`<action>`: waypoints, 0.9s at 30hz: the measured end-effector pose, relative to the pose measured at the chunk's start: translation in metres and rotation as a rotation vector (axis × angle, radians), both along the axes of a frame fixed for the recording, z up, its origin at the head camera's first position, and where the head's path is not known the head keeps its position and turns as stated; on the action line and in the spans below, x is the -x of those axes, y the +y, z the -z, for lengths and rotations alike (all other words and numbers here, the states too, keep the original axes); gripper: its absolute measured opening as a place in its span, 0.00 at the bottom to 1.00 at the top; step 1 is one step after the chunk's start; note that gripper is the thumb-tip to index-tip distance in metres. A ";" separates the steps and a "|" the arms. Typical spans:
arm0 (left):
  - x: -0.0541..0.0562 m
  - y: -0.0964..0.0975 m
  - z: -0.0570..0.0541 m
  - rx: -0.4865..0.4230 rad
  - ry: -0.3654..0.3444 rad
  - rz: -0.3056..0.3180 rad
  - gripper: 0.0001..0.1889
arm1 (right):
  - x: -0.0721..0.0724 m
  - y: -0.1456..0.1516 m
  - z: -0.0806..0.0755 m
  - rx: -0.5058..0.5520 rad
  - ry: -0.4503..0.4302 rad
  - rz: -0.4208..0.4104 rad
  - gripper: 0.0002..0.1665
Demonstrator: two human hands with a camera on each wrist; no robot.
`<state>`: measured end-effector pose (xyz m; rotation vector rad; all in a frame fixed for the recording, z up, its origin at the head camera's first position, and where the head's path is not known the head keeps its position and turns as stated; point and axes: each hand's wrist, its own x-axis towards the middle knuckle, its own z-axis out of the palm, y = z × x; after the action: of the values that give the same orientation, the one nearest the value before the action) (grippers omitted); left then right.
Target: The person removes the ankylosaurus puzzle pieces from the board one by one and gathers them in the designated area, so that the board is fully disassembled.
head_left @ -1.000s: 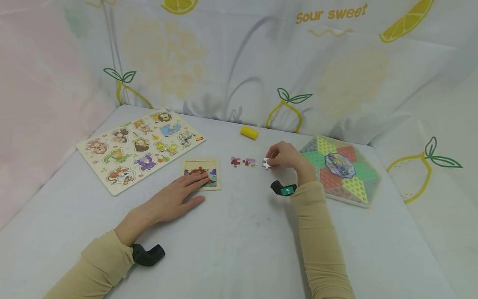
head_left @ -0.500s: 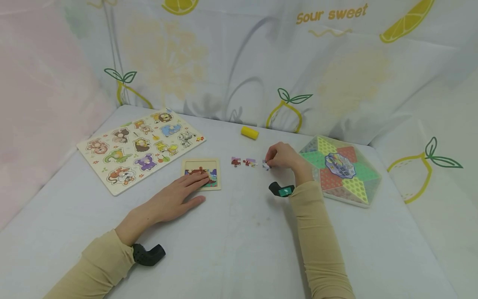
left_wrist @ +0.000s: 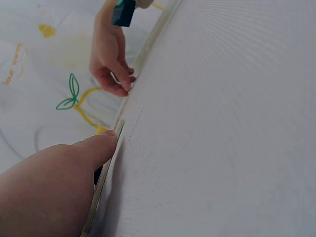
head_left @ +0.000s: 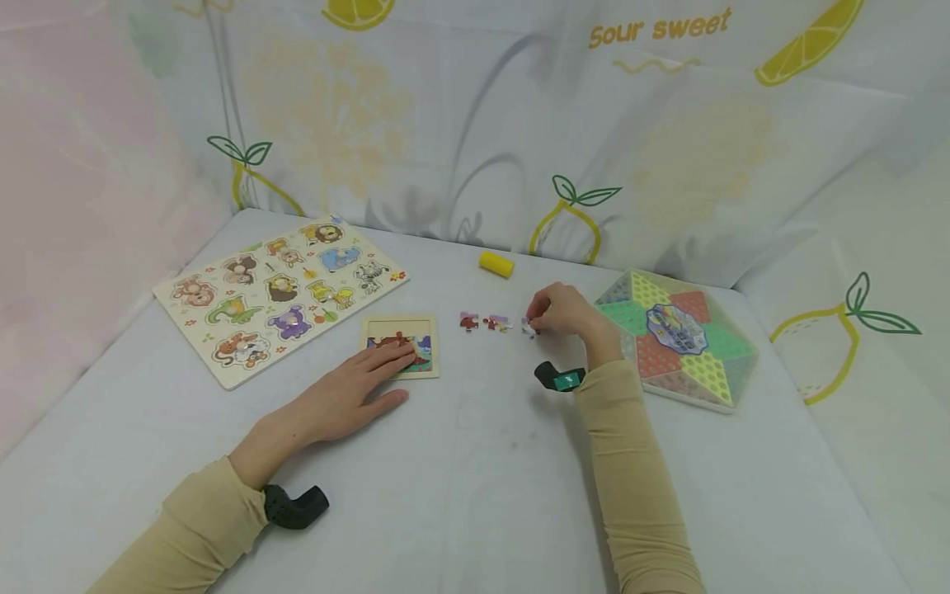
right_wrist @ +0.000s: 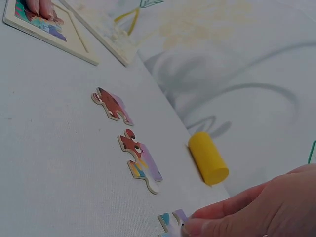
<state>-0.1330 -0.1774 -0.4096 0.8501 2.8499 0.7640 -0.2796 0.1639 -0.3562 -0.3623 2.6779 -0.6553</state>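
My left hand (head_left: 334,400) rests with extended fingers on the small wooden puzzle tray (head_left: 435,346), over the partly filled picture; its fingers hide some of the pieces. At the right, my right hand (head_left: 564,312) pinches the edge of a white and purple jigsaw piece (right_wrist: 170,224) low at the tabletop. Part of that piece lies behind the fingertips. Between the hands, a brown and purple jigsaw piece (right_wrist: 112,104) and a second piece with an eye on it (right_wrist: 139,163) lie picture side up in a row.
A large animal puzzle board (head_left: 278,297) lies at the back left. A yellow cylinder (head_left: 496,264) is behind the loose pieces. Right of my right hand sits a hexagonal game box (head_left: 675,338) with coloured triangles. A printed cloth hangs behind the table.
The piece at my right hand showed a white side a second ago and now shows its coloured side. My right hand has shifted very slightly left; my left hand stays still.
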 end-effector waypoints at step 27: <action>0.001 0.000 0.002 -0.051 0.011 -0.008 0.28 | -0.015 -0.058 -0.007 0.280 0.062 -0.132 0.10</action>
<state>-0.1340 -0.1778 -0.4114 0.8525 2.8563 0.8392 -0.2643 0.1060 -0.3497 -0.6369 2.5933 -0.9941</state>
